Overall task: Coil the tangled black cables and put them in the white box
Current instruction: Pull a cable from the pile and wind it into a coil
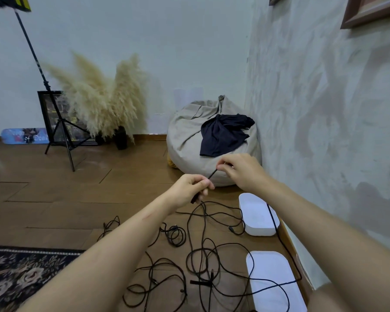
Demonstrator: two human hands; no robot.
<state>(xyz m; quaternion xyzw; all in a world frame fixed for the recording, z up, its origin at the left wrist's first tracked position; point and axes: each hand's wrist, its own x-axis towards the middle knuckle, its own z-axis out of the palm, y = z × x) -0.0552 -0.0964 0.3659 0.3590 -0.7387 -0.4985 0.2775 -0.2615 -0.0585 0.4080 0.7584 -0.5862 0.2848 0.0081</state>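
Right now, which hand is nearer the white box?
Right. The right hand is just above the far end of the box; the left hand holds the cable farther left.

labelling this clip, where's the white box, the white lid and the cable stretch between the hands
white box [259, 231], head view, near outer wall
white lid [276, 266], head view, bare top face
cable [212, 174], head view, stretch between left hand [189, 188] and right hand [241, 171]

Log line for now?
left hand: grips black cable | right hand: pinches it | white box: open | other cables: tangled
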